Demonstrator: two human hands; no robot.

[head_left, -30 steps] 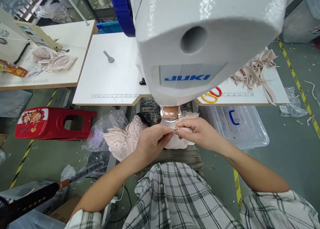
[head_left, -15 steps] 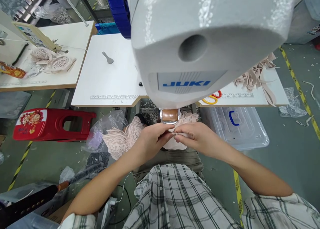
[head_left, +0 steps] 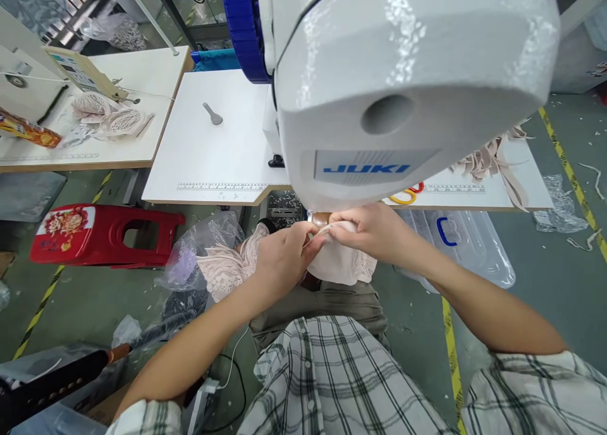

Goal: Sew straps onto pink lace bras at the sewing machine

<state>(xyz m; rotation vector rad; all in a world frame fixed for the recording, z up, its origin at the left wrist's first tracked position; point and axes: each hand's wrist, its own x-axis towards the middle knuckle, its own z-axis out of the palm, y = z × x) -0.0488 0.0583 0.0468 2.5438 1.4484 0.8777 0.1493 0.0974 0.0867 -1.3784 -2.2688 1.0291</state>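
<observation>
A pale pink lace bra [head_left: 334, 265] hangs over my lap, just under the head of a white JUKI sewing machine [head_left: 412, 122]. My left hand [head_left: 283, 261] pinches its edge between thumb and fingers. Close beside it, my right hand [head_left: 372, 232] is closed on the same edge from the other side. One lace cup [head_left: 220, 270] bulges out to the left of my left hand; a smooth cup lining drops below the right. Behind my fingers a brown, rounded machine part [head_left: 320, 219] shows only partly. The needle area is hidden.
Left of the machine, a grey spoon-shaped tool [head_left: 213, 114] lies on the white tabletop [head_left: 190, 150]. Scissors [head_left: 403, 196] and pale fabric strips [head_left: 488, 160] are on the right. A red stool [head_left: 104, 236] and a clear lidded box [head_left: 467, 245] stand lower down.
My right hand has risen slightly, lifting the bra's edge in front of the brown machine part. More smooth lining shows below it. The whole view has shifted a little.
</observation>
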